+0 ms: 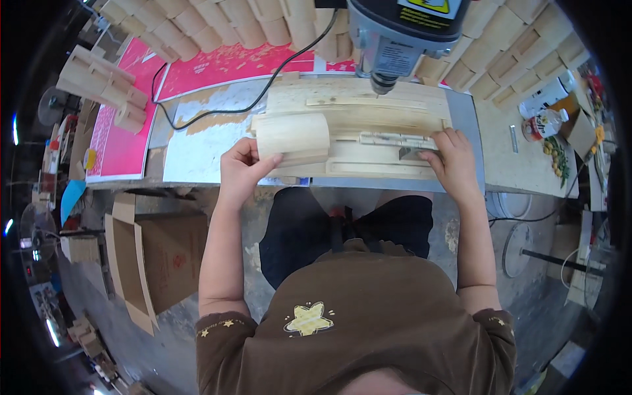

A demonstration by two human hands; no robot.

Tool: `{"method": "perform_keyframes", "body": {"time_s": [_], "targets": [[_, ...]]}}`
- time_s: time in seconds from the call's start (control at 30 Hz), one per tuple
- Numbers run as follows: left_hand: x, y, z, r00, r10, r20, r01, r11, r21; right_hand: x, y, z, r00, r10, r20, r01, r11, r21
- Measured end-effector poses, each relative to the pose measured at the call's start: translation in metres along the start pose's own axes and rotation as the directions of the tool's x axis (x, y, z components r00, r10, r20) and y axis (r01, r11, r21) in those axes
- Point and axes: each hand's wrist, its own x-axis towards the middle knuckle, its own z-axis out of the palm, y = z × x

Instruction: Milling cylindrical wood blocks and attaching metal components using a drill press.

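Note:
My left hand (245, 170) grips the left end of a pale wooden piece with a rounded, cylinder-like top (293, 135), thumb along its near side. The piece lies at the left part of a wooden jig (368, 166) with long raised strips. My right hand (453, 161) is closed at the jig's right end, on a small grey metal piece (411, 153). Beside those fingers lies a narrow light strip with dark marks (395, 139). Above the jig hangs a drill press (395, 49), its chuck (383, 83) apart from the wood.
Rows of rounded wooden pieces (224, 23) line the back, with more stacked at the left (102, 82). A black cable (247, 105) crosses the bench. A plastic bottle (545, 124) stands at the right. An open cardboard box (172, 260) sits below the bench, left of my legs.

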Motion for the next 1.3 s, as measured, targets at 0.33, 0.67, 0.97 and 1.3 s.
{"method": "perform_keyframes", "body": {"time_s": [0.33, 0.67, 0.97, 1.3], "targets": [[-0.020, 0.026, 0.035, 0.863, -0.501, -0.065, 0.485, 0.858, -0.166, -0.004, -0.023, 0.003, 0.999, -0.049, 0.021, 0.047, 0.997, 0.068], [-0.039, -0.010, 0.101, 0.997, -0.021, -0.069, -0.003, 0.942, -0.337, -0.003, -0.016, 0.012, 0.997, -0.063, -0.040, 0.065, 0.997, 0.050], [0.008, -0.030, 0.120, 0.934, 0.347, 0.084, -0.323, 0.725, 0.608, 0.031, 0.017, 0.031, 0.992, 0.049, -0.120, -0.049, 0.999, 0.000], [0.035, -0.057, 0.096, 0.882, 0.465, 0.079, -0.415, 0.685, 0.598, 0.047, 0.010, 0.051, 0.981, 0.098, -0.167, -0.088, 0.994, 0.065]]}}
